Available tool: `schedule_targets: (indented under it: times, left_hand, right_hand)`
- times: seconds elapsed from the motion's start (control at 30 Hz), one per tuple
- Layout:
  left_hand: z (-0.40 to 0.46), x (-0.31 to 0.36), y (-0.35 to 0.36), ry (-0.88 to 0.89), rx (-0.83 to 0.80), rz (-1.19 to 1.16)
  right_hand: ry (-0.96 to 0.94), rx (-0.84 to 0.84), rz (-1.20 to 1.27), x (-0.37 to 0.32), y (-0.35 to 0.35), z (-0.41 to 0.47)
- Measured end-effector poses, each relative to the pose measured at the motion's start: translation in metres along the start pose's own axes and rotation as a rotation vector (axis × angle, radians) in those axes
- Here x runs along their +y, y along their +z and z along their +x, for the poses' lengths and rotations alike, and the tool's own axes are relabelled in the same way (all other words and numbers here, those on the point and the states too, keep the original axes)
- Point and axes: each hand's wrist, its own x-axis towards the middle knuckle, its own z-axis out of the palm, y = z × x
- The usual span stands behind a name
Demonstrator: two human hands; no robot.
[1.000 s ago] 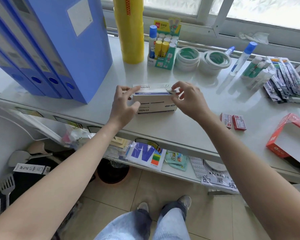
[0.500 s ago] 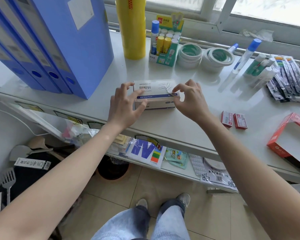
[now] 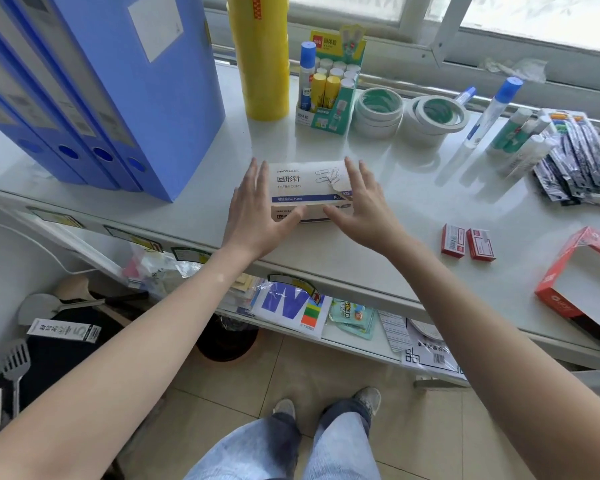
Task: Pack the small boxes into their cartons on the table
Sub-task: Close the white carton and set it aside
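A white paper-clip carton (image 3: pixel 305 183) with a blue stripe lies closed near the front edge of the white table (image 3: pixel 395 237). My left hand (image 3: pixel 253 209) lies flat against its left end and my right hand (image 3: pixel 364 206) against its right end. Fingers of both are straight and apart, and both thumbs touch the carton's front face. Two small red boxes (image 3: pixel 452 240) (image 3: pixel 480 244) stand side by side on the table to the right. Further right lies an open red carton (image 3: pixel 555 299) at the table's edge, partly cut off by the frame.
Blue file binders (image 3: pixel 118 98) stand at the left. Behind the carton are a yellow tape stack (image 3: pixel 264 57), a glue-stick display box (image 3: pixel 329 88) and white tape rolls (image 3: pixel 378 112). Glue bottles (image 3: pixel 492 109) and pen packs (image 3: pixel 575 157) fill the right.
The carton's top flap has been laid down flat and closed. Both hands have left the flap's edge and spread flat against the carton's two ends.
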Motion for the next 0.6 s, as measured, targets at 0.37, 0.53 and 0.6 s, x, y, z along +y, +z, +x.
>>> schedule_targets:
  times: [0.37,0.53,0.6]
  left_hand:
    - [0.016,0.002,-0.008,-0.269,-0.066,-0.593]
    - [0.039,-0.02,-0.025,-0.315,-0.057,-0.593]
    - [0.048,-0.031,-0.032,-0.345,-0.069,-0.58]
  right_hand:
    - [0.219,0.064,0.422,-0.016,0.012,0.02]
    - [0.185,0.099,0.426,-0.035,0.027,0.037]
    - [0.182,0.113,0.413,-0.044,0.035,0.046]
